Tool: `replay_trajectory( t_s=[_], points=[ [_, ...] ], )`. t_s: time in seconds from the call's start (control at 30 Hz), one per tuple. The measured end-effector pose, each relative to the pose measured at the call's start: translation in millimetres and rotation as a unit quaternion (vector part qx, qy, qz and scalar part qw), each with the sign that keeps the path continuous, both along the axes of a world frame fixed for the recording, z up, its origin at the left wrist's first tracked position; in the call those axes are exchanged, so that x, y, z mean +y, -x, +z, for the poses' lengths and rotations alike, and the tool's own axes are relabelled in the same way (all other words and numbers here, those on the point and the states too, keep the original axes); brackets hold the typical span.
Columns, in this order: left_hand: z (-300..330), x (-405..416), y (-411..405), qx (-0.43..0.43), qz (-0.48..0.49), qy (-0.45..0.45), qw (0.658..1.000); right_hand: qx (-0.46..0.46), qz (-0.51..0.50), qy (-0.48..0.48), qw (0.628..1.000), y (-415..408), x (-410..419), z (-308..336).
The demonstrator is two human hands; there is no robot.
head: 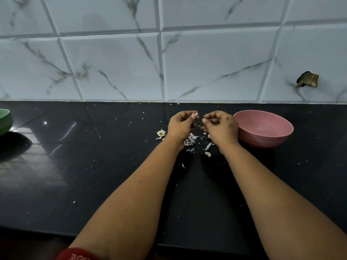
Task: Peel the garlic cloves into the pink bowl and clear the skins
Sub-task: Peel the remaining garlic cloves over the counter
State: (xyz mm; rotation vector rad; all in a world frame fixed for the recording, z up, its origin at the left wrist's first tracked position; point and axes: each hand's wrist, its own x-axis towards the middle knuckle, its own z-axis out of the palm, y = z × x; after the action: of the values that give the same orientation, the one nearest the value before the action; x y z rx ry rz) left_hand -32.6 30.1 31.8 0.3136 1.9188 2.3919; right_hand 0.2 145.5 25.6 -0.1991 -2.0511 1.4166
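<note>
A small pale garlic piece (196, 114) is pinched at the fingers of the left hand (181, 124), raised near the worktop's (75, 166) back edge; its long axis cannot be told. The right hand (219, 126), fingers curled with nothing plainly held, lies nearer the pink bowl (262, 126), just right of it. The bowl appears empty, and skins (190, 140) lie under both hands.

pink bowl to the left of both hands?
No, the pink bowl sits on the black counter to the right of the right hand, away from the left hand.
</note>
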Motion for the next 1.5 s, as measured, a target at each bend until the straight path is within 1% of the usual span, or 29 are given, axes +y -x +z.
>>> replay_trajectory(
  t_s=[0.07,0.13,0.17,0.27,0.33,0.43,0.6,0.73,0.77,0.83,0.93,1.23,1.37,1.5],
  points=[
    [-1,0,0,0.003,0.004,0.004,1.000,0.003,-0.012,-0.002,1.000,0,2,2],
    [-1,-1,-1,0.010,0.008,0.010,1.000,0.003,-0.017,-0.028,0.999,1,2,1],
    [-1,-1,0,0.014,0.009,0.016,1.000,0.004,-0.011,-0.036,0.999,2,1,1],
    [-2,0,1,0.024,0.010,0.034,0.999,0.018,0.022,-0.013,1.000,3,-4,0],
    [-3,-1,2,0.029,0.007,0.044,0.999,0.025,0.027,-0.031,0.999,2,-5,-1],
    [-3,-1,0,0.037,-0.001,0.059,0.998,0.018,0.015,-0.037,0.999,4,-1,-3],
    [0,-2,0,0.036,-0.013,0.059,0.998,0.013,-0.005,-0.066,0.998,3,-1,-2],
    [-3,-1,-2,0.041,-0.017,0.070,0.997,0.003,-0.003,-0.058,0.998,3,2,-3],
    [-2,-1,-2,0.037,-0.022,0.068,0.997,0.003,0.003,-0.039,0.999,3,2,-3],
    [-1,-2,-2,0.020,-0.033,0.047,0.998,0.006,0.027,0.033,0.999,1,1,-1],
    [0,-4,-1,-0.003,-0.049,0.007,0.999,0.007,0.078,0.135,0.988,-2,-4,1],
    [1,-3,2,-0.033,-0.063,-0.021,0.997,-0.004,0.155,0.249,0.956,-1,-6,1],
    [0,-2,2,-0.057,-0.067,-0.045,0.995,-0.008,0.188,0.329,0.925,-4,-8,5],
    [0,-3,2,-0.065,-0.070,-0.038,0.995,-0.011,0.215,0.385,0.897,-6,-10,6]
  ],
)
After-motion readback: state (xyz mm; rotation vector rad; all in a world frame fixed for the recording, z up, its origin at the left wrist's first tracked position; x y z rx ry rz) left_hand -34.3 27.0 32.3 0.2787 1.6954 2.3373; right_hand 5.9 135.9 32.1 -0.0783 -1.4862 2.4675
